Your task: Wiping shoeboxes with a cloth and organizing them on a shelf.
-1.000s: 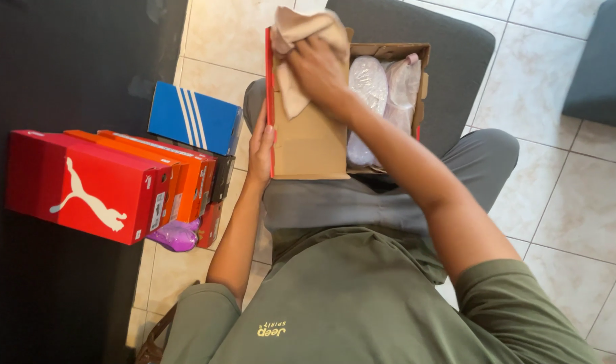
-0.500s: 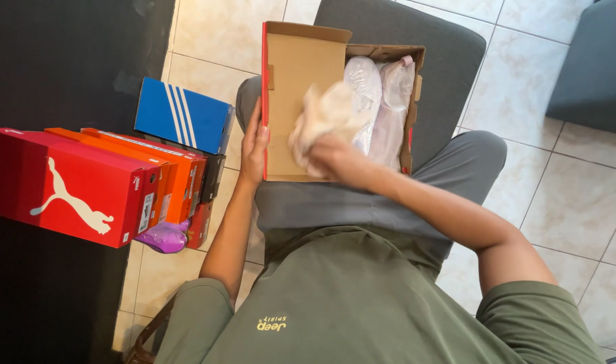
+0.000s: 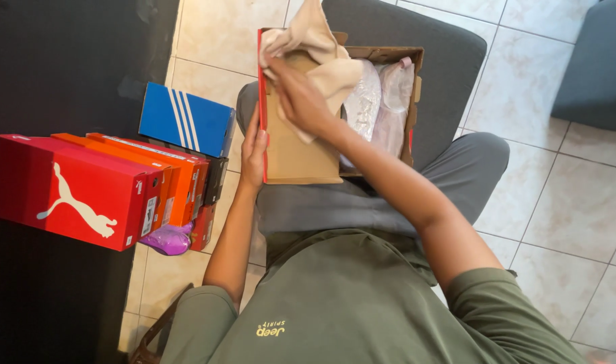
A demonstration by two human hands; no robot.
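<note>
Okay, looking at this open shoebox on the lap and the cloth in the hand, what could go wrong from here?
The shoebox rests on the lap, steadied only by the left hand at its edge; a hard wipe might tip it. The cloth in the right hand hangs near the wrapped shoes and could drag them. The stacked boxes stand close beside the left elbow and might get knocked.

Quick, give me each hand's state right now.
Left hand: open, flat against the shoe box lid's red edge.
Right hand: closed on the beige cloth.
</note>
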